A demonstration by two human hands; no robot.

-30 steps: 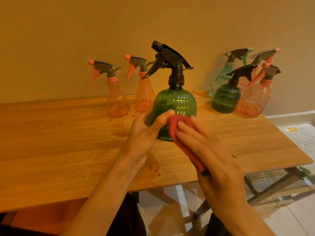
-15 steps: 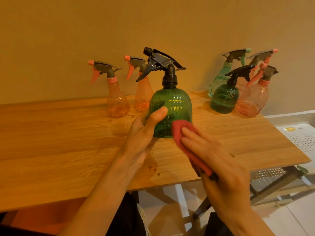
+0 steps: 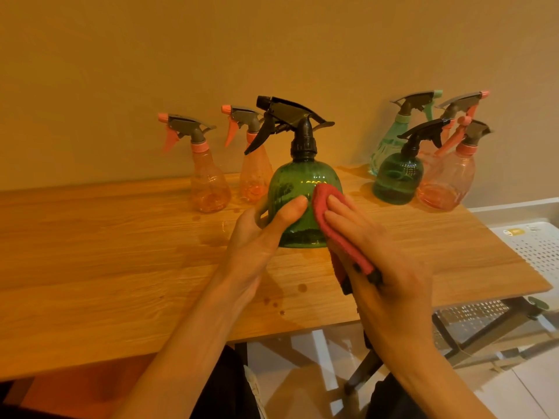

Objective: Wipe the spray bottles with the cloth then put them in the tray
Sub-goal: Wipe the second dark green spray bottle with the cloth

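On the table (image 3: 90, 267), wooden top, against a plain wall (image 3: 181, 55): seven spray bottles, all upright.

Green bottle (image 3: 298, 189), dome-shaped, black trigger head: stands near the table's middle, long axis vertical, nozzle pointing left. Left hand (image 3: 257, 246) grips its lower left side, thumb curled across the front, the other fingers hidden behind the body. Right hand (image 3: 378, 267) lies over a red cloth (image 3: 329, 219), fingers straight and pressed together, holding the cloth flat against the bottle's right front; the cloth's tail is pinched under the palm.

Two pink bottles (image 3: 208, 182) and (image 3: 255, 173), left of the green one at the wall, nozzles pointing left.

Group of four at the right rear, close together: teal bottle (image 3: 390, 146), small green bottle (image 3: 397, 179), pink round bottle (image 3: 447, 182), and a further pink-nozzled one (image 3: 462, 101) behind, mostly hidden. Their nozzles point right.

Tray (image 3: 538, 246), white, perforated, beside the table's right end and lower; what shows of it holds no bottle.

Droplets (image 3: 281, 303) on the tabletop near the front edge.
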